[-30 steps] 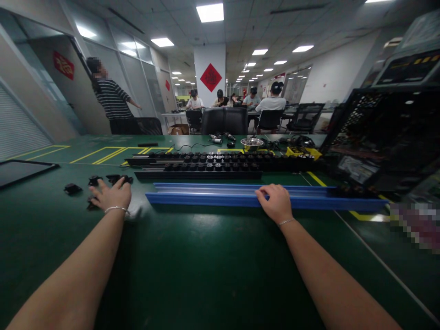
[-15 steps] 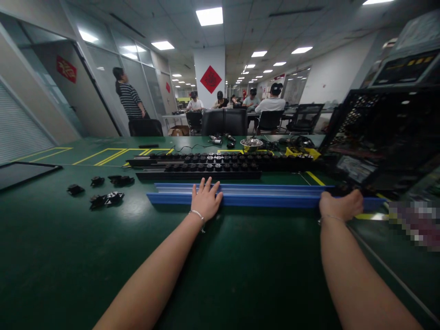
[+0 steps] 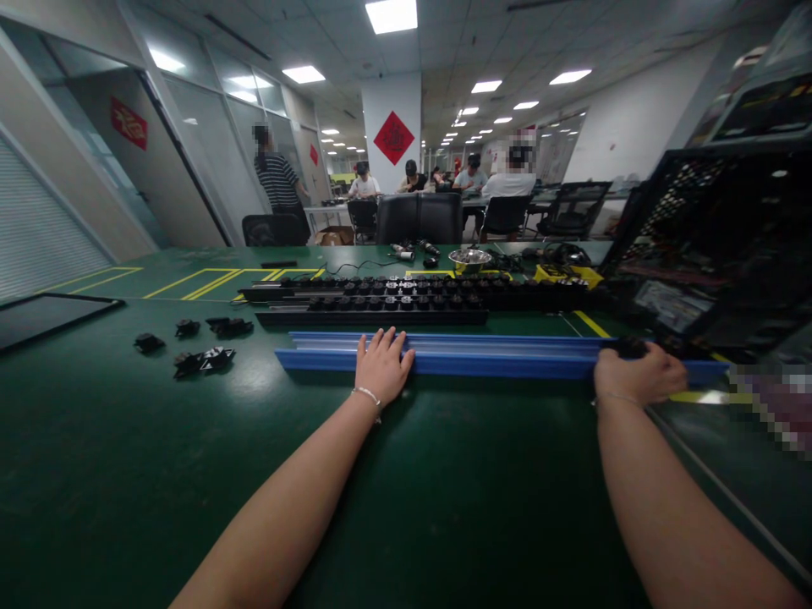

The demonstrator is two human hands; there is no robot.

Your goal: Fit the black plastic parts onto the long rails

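A long blue channel rail (image 3: 501, 355) lies across the green table in front of me. My left hand (image 3: 383, 369) rests on its left part, fingers spread and pointing away. At the right end of the rail, my right hand (image 3: 642, 375) has its fingers curled round a small black part (image 3: 628, 346), which sits at the rail's channel and is mostly hidden by the hand. Behind the blue rail lie black rails (image 3: 374, 318) carrying rows of round black socket-like modules (image 3: 406, 302).
Loose black modules (image 3: 204, 361) lie left of the rail, near a dark flat panel (image 3: 57, 317). A metal bowl (image 3: 469, 259), tools (image 3: 403, 252) and a yellow tray (image 3: 567, 276) stand at the back. A dark perforated rack (image 3: 704, 228) rises at right. Several people sit beyond.
My right hand has turned slightly and shows more of the black part at the rail. My left hand stays on the rail. In the background, a person in stripes has walked right.
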